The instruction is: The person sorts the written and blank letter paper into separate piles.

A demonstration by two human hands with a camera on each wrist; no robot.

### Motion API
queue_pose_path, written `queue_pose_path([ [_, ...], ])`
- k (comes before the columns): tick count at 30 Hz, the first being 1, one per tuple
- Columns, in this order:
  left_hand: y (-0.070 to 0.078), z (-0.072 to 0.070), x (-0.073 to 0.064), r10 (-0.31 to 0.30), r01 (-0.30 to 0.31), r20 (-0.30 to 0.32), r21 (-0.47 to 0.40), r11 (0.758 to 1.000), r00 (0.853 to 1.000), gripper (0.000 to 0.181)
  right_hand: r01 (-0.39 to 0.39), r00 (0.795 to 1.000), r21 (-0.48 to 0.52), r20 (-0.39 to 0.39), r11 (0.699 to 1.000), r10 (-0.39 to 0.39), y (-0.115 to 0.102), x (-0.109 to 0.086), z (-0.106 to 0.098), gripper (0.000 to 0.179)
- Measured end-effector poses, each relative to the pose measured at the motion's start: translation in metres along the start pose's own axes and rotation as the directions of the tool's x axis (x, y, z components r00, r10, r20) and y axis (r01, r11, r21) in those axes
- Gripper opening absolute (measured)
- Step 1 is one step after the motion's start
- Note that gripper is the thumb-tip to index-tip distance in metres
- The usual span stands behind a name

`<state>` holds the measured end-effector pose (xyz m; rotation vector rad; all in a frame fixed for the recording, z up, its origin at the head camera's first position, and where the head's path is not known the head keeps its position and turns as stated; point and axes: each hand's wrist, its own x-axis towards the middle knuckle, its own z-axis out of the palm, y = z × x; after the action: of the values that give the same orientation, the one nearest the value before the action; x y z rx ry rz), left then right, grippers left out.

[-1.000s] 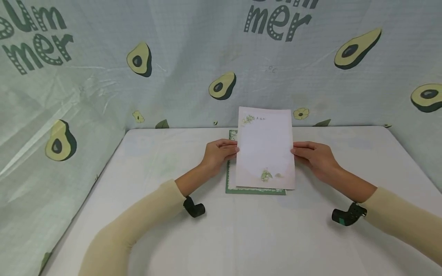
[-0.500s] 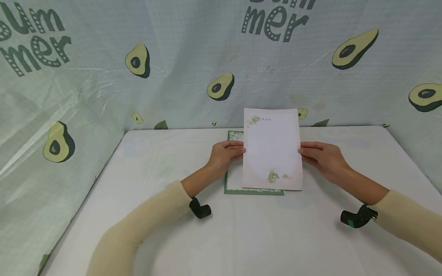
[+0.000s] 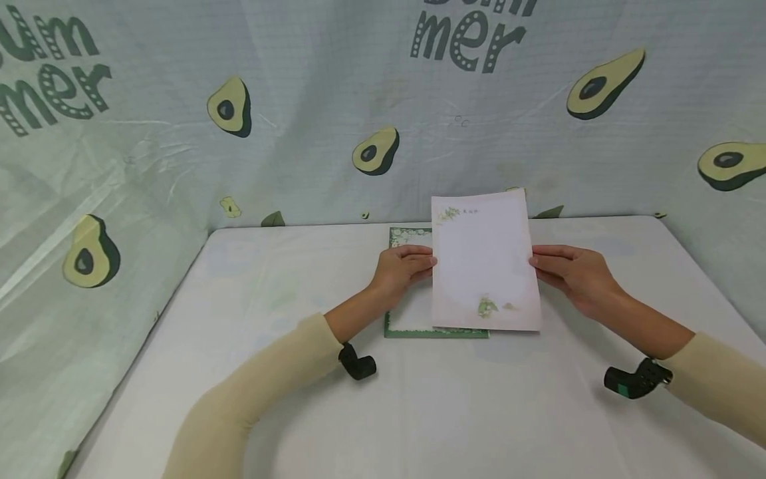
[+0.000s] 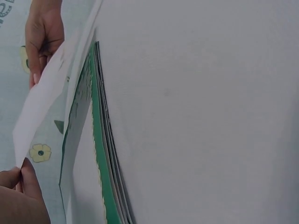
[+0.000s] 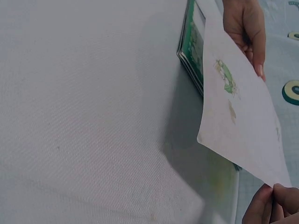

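Note:
A pale pink sheet of paper [image 3: 481,259] with small green leaf prints is held up between both hands, one at each side edge. The left hand [image 3: 407,269] pinches its left edge between thumb and fingers, and the right hand [image 3: 571,273] pinches the right edge. In the right wrist view the sheet [image 5: 238,107] hangs raised, casting a shadow on the table. Behind and below it lies a stack of green-bordered sheets [image 3: 409,306], partly covered by the held paper. The left wrist view shows the stack's layered edges [image 4: 108,149].
The white-covered table [image 3: 419,412] ends at a back edge against a pale curtain [image 3: 311,133] printed with avocados and lettering. A black wrist camera [image 3: 357,362] sits under the left sleeve, and another black camera [image 3: 637,379] under the right.
Both hands have moved to the right with the pink paper, uncovering more of the green-bordered stack's left side. The stack stays on the table. The head view has shifted slightly.

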<state>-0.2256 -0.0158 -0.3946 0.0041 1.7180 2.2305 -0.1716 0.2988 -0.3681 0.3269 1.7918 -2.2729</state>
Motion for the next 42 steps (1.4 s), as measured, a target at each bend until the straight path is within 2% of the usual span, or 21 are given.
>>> queue_pose_path([
  [5,-0.004,0.006,0.001,-0.001,0.001,0.008,-0.021,1.0,1.0,0.026,0.007,1.0,-0.015,-0.012,1.0,-0.007,0.001,-0.002,-0.007,0.015],
  [14,-0.009,0.016,0.007,0.032,-0.031,0.029,-0.054,0.998,0.999,0.026,0.044,0.999,0.022,0.001,0.999,-0.044,-0.002,-0.007,-0.012,0.016],
  [25,-0.011,0.026,0.007,0.016,-0.014,0.032,-0.054,0.998,0.999,0.027,0.079,0.997,0.026,0.01,0.997,-0.079,-0.005,-0.013,-0.019,0.017],
  [42,-0.013,0.043,0.011,-0.006,0.008,0.024,-0.077,0.997,1.0,0.023,0.084,0.996,0.082,-0.003,0.993,-0.084,-0.01,-0.018,-0.037,0.02],
])
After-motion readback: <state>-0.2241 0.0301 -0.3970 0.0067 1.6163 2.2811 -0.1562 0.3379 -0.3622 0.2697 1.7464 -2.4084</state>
